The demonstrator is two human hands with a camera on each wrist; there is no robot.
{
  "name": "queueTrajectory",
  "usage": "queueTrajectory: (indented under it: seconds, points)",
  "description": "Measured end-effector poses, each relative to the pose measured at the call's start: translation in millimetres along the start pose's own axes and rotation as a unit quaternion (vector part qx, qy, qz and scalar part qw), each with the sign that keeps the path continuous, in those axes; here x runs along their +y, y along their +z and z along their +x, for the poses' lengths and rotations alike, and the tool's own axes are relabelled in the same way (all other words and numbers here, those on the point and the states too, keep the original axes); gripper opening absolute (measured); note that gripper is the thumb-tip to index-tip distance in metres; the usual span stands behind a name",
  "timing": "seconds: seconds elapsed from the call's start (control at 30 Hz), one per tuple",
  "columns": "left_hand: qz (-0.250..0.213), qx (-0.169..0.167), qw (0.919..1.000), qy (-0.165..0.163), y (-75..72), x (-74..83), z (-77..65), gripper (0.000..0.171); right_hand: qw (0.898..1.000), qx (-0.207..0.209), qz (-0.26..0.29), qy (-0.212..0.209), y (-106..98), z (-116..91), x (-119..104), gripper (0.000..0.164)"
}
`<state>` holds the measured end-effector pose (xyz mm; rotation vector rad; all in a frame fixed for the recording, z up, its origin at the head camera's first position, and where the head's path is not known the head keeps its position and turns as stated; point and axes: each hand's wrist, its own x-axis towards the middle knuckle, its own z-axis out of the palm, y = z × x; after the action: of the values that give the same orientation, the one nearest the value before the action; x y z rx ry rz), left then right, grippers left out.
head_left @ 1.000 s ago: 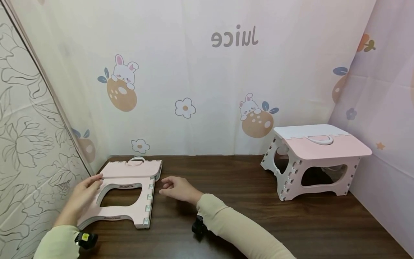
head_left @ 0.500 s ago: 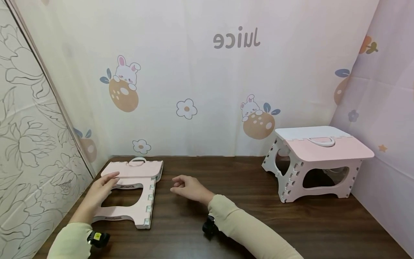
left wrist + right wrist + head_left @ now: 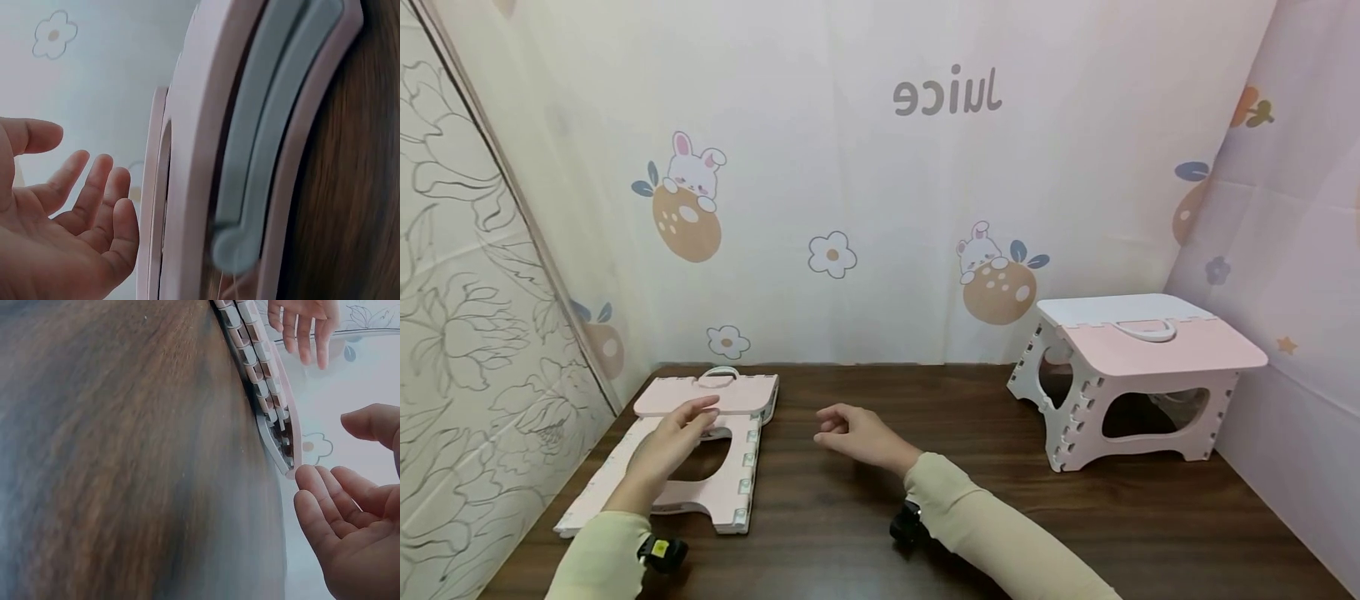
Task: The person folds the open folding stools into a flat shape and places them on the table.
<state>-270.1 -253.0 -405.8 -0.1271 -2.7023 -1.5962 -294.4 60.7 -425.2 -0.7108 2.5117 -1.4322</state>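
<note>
Your left hand (image 3: 666,446) is hovering over the flat-folded pale pink plastic step stool (image 3: 696,492), so your palm and forearm cover part of its leg panel and cutout. Fingers there look loosely bent, thumb apart, gripping nothing; I can't tell if your little finger grazes the plastic. Your right hand (image 3: 861,435) is off to the stool's right, fingers softly curled, thumb well apart in the wrist view, gripping nothing. Fingertips look close to the stool's edge there, but overhead there's a gap of dark brown wood-grain table (image 3: 820,533). Well right of those fingers stands an unfolded pink-and-white plastic stool (image 3: 1157,350), its far legs mostly hidden. Both sleeves get cut off at the bottom.
</note>
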Motion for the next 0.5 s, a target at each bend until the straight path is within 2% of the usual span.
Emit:
queueTrajectory:
  seconds: [0.17,0.5]
  points:
    - [-0.008,-0.006,0.9999,0.006,10.5,5.4,2.2,0.05,1.0,0.004,0.002,0.004,-7.8,-5.7,3.2,0.045]
    - [-0.054,-0.018,0.9983,0.007,33.5,13.8,6.0,0.046,1.0,0.015,0.003,0.011,-27.3,-16.0,15.3,0.046]
